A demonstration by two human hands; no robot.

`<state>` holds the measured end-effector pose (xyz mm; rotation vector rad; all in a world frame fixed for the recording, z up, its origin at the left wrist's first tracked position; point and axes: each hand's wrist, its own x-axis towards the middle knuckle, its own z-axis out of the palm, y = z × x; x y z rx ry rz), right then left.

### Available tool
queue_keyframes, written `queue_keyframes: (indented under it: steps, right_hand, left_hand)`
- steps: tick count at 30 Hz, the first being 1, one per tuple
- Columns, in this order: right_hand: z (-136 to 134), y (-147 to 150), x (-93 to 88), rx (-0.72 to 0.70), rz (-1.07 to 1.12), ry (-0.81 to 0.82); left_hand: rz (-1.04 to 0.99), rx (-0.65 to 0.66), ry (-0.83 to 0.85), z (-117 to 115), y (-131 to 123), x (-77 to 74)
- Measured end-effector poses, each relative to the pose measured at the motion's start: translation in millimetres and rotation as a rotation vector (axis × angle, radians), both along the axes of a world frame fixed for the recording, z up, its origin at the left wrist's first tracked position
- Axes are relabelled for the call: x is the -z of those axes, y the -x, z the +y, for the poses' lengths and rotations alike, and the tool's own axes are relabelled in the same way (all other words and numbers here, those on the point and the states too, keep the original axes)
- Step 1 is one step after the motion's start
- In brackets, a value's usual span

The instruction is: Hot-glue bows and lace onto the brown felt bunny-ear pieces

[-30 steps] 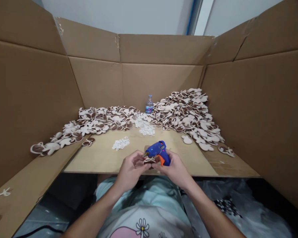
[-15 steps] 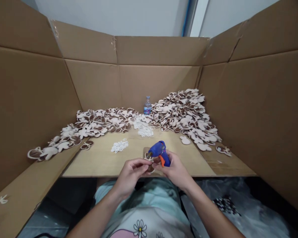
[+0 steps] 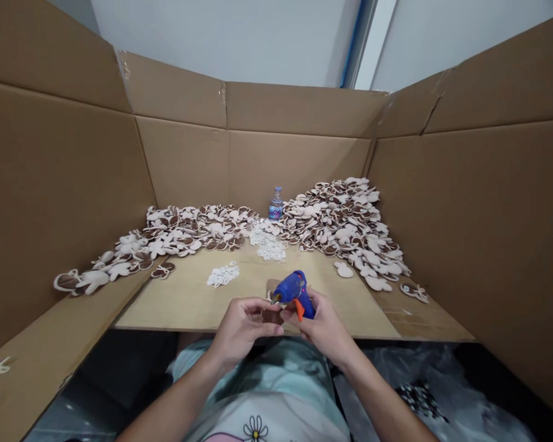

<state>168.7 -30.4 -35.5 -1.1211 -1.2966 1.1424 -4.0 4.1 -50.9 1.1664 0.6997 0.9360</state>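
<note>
My right hand [image 3: 325, 325] is closed round the handle of a blue hot glue gun [image 3: 291, 288] with an orange trigger. Its nozzle points left and down, close over my left fingers. Between the thumb and fingers of my left hand [image 3: 242, 325] is a small brown felt piece with a pale edge [image 3: 271, 316], held at the table's front edge. My right fingertips come close to that piece; whether they touch it, I cannot tell. The left fingers hide part of it. Beyond, a small heap of white bits [image 3: 223, 274] lies on the board.
Heaps of brown-and-cream felt bunny shapes line the left [image 3: 179, 230] and right [image 3: 345, 224] sides. A water bottle [image 3: 275, 205] stands at the back beside more white pieces [image 3: 270, 245]. Cardboard walls [image 3: 299, 153] enclose the table [image 3: 175, 307]. One cream bunny shape [image 3: 343, 269] lies apart.
The glue gun has shifted slightly left and down, its nozzle nearer my left fingers. My left thumb has moved lower on the felt piece, and its cream cord shows less. The camera view has tilted slightly.
</note>
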Motion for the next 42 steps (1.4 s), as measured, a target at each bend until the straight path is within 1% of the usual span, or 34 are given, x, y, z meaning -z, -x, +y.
queue_keyframes:
  steps: [4,8,12,17,23,28,35,42]
  right_hand:
    - [1,-5,-5.2,0.05,-0.057,-0.085]
    - [2,-16,-9.4,0.146,-0.103,-0.076]
    - [2,-26,-10.1,0.219,-0.241,-0.12]
    - [1,-26,-7.2,0.241,-0.439,-0.178]
    - [7,-25,-2.3,0.274,-0.548,-0.215]
    - [10,-27,1.5,0.295,-0.576,-0.233]
    - [8,-29,4.6,0.291,-0.586,-0.268]
    - [7,-30,3.0,0.324,-0.654,-0.315]
  left_hand:
    - [0.037,-0.09,-0.014,4,3,-5.6]
    - [0.085,-0.207,-0.082,11,10,-17.3]
    - [0.104,-0.276,-0.137,16,18,-23.2]
    - [0.097,-0.274,-0.173,15,21,-22.8]
    - [0.113,-0.273,-0.189,16,21,-23.3]
    - [0.127,-0.283,-0.169,15,21,-23.3]
    - [0.12,-0.295,-0.178,16,20,-21.6]
    - [0.12,-0.299,-0.174,18,20,-18.9]
